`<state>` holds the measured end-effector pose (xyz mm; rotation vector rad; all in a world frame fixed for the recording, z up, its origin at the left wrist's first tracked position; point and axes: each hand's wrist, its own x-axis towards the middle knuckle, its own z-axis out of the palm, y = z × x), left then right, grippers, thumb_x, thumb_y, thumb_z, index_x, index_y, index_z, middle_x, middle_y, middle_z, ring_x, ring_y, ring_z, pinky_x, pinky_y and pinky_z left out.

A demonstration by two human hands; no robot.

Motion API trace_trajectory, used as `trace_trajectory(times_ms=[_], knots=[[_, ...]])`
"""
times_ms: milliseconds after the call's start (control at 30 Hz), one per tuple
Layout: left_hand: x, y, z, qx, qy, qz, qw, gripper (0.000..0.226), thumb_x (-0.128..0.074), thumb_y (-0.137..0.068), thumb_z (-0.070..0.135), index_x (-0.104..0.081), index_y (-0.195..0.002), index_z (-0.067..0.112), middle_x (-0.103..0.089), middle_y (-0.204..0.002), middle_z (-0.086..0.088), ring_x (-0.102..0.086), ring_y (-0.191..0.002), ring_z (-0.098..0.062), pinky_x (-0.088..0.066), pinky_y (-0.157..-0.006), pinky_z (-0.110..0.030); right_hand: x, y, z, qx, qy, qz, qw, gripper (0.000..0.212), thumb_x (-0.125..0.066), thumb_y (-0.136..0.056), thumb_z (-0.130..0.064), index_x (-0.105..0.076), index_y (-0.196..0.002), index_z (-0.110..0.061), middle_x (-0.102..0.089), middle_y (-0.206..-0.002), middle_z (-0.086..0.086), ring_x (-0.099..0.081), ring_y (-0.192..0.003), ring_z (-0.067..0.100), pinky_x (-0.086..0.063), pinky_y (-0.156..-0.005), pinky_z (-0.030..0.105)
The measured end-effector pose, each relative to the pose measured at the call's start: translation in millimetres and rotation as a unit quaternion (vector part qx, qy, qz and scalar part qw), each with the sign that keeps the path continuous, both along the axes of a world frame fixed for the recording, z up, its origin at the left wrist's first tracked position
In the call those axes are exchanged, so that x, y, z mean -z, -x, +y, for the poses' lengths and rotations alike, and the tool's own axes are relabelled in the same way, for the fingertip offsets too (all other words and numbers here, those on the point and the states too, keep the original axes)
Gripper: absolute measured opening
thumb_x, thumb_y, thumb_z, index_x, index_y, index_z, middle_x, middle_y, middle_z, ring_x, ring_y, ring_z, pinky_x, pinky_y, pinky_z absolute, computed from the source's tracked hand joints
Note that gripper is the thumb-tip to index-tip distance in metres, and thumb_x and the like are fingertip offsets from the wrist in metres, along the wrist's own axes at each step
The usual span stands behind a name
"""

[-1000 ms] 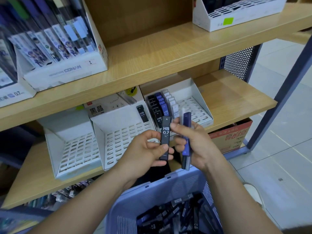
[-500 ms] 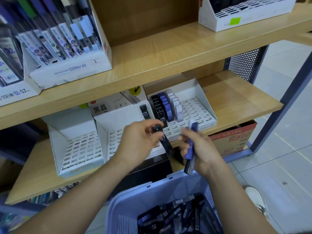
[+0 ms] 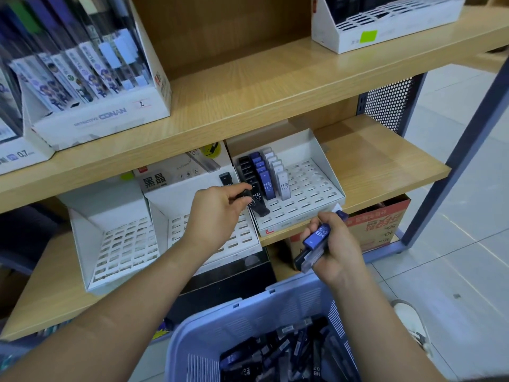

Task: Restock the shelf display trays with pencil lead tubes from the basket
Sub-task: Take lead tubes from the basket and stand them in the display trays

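Observation:
My left hand [image 3: 217, 213] pinches a black HB 0.7 lead tube [image 3: 257, 204] by its top end, its lower end at the front of the black row in the right white slotted tray [image 3: 311, 194]. That tray holds rows of black, blue [image 3: 266, 180] and white tubes [image 3: 283, 184]. Below the tray's front edge, my right hand [image 3: 337, 252] grips a small bunch of tubes, a blue one [image 3: 316, 237] on top. The lilac basket [image 3: 248, 307] at the bottom holds several dark tubes.
Two more white slotted trays, the left one [image 3: 121, 244] bare and the middle one [image 3: 239, 238] with a single black tube [image 3: 226, 179], stand on the wooden shelf. Boxed pens [image 3: 96, 86] fill the shelf above. A red carton [image 3: 377, 224] sits under the shelf; a shoe [image 3: 413, 323] is on the tiled floor.
My left hand took the black tube from between both hands and carried it up to the right tray's black row. My right hand dropped slightly, keeping its bunch of tubes.

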<state>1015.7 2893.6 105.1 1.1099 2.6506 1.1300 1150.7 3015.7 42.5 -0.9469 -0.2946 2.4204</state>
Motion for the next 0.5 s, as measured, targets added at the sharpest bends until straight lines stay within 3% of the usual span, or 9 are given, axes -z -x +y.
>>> trace_trajectory(times_ms=[100,233,333,433,500], knots=[[-3.0,1.8,1.2,0.030,0.050,0.075,0.995,0.030,-0.061,-0.092,0.020,-0.066,-0.121,0.022,-0.073,-0.093,-0.006,-0.051,-0.050,-0.004,-0.041,-0.059,-0.011,0.7,-0.1,-0.5,-0.009,-0.001,0.000,1.000,0.013,-0.056,-0.093,-0.009,-0.051,-0.081,-0.010,-0.052,-0.057,0.002,-0.049,-0.046,0.012,-0.049,-0.045,0.022],[-0.9,3.8,4.8,0.043,0.079,0.091,0.992,0.031,-0.058,-0.094,0.020,-0.063,-0.125,0.019,-0.072,-0.102,-0.009,-0.064,-0.077,-0.023,-0.049,-0.078,-0.023,1.5,1.4,-1.6,-0.038,0.000,-0.001,0.999,0.011,-0.059,-0.093,-0.012,-0.054,-0.083,-0.008,-0.053,-0.060,0.003,-0.050,-0.050,0.014,-0.051,-0.047,0.025],[4.3,4.3,8.7,0.061,0.105,0.093,0.988,0.033,-0.049,-0.099,0.017,-0.057,-0.131,0.015,-0.068,-0.112,-0.014,-0.066,-0.099,-0.028,-0.052,-0.089,-0.036,-1.8,2.6,-5.3,-0.065,0.000,0.010,0.998,0.011,-0.062,-0.093,-0.018,-0.056,-0.090,-0.009,-0.053,-0.062,0.002,-0.050,-0.049,0.011,-0.049,-0.045,0.024],[3.3,4.1,13.5,0.035,0.071,0.086,0.993,0.024,-0.052,-0.097,0.019,-0.055,-0.121,0.020,-0.069,-0.096,-0.007,-0.067,-0.085,-0.022,-0.055,-0.078,-0.038,-5.3,4.1,-10.4,-0.080,-0.026,0.015,0.996,0.026,-0.059,-0.096,-0.037,-0.058,-0.093,-0.011,-0.051,-0.060,0.000,-0.048,-0.046,0.009,-0.047,-0.043,0.021],[2.4,3.4,17.2,0.015,0.026,0.084,0.996,0.017,-0.061,-0.092,0.020,-0.063,-0.109,0.020,-0.069,-0.091,0.002,-0.065,-0.081,-0.013,-0.053,-0.079,-0.028,-6.7,4.7,-12.8,-0.087,-0.031,0.017,0.996,0.034,-0.057,-0.094,-0.045,-0.058,-0.094,-0.011,-0.051,-0.060,0.000,-0.048,-0.047,0.009,-0.046,-0.043,0.021]])
